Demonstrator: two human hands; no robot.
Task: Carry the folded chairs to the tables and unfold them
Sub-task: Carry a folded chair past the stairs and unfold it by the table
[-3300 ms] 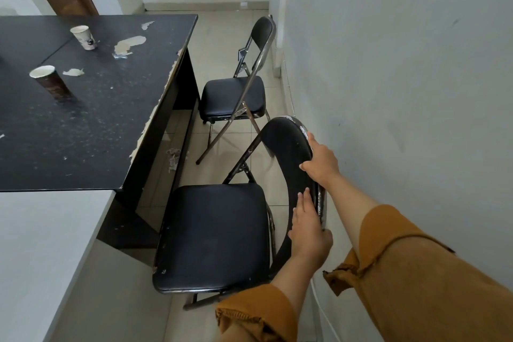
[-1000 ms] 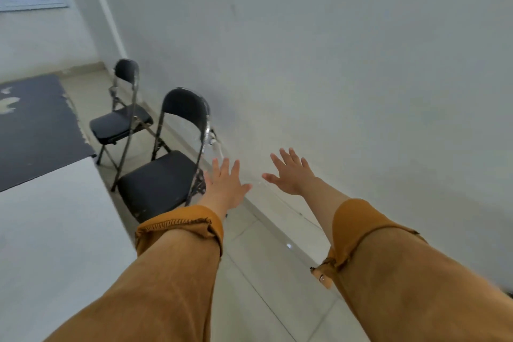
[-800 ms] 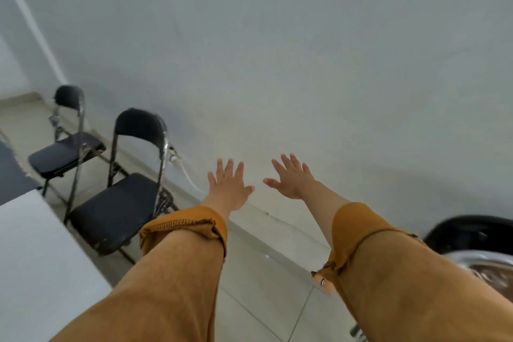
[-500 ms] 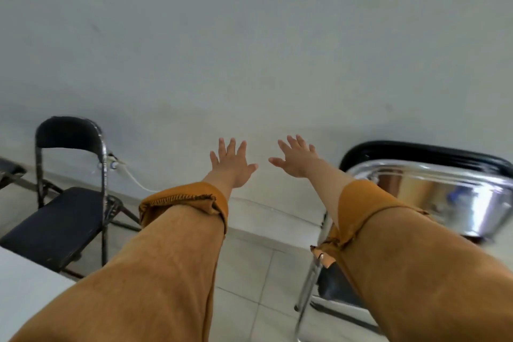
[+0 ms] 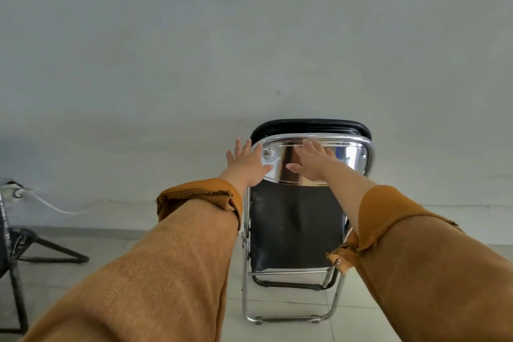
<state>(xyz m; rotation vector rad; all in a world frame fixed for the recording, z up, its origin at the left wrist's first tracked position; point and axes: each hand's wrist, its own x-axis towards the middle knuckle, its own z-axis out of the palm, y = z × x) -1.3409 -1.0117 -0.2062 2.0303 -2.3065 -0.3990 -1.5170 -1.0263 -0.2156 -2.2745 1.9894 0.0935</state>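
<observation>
Folded chair [image 5: 294, 230]: dead ahead, shut flat, leant on wall [image 5: 249, 36] right behind it, feet on tile floor [image 5: 111, 239]. Chrome back panel [image 5: 349, 155] faces me, black pad edge just above it.

L hand [image 5: 244, 166]: at chair's top-L corner. Fingers [image 5: 239, 147] straight + spread, nothing held.
R hand [image 5: 312, 164]: in front of panel's middle. Fingers [image 5: 311, 146] also flat + fanned, nothing held.
Can't tell if either palm touches the chrome. Close, but no grip either way.

Step in hand (my read): get hold of this chair for the carry. Not gripped yet.

Doing it well, as I judge it:
- Don't just palm the panel; polished chrome prob. slick. Curl fingers over chair's top rim, or take one side tube [image 5: 245, 258] per hand just below panel.
- One hand each side of chair = less swing.
- Tip the top off the wall first, then lift.
- Keep it shut while carrying. Seat could drop open + nip fingers near the hinges.
- Get foot bar [image 5: 286, 319] off the floor, no dragging on tile.

Nearby: legs of another chair [image 5: 16, 244] well L of folded chair, looks unfolded, mostly out of frame. White cable [image 5: 55, 207] runs along wall base, also L of folded chair. Pull folded chair straight back toward me to miss both.
</observation>
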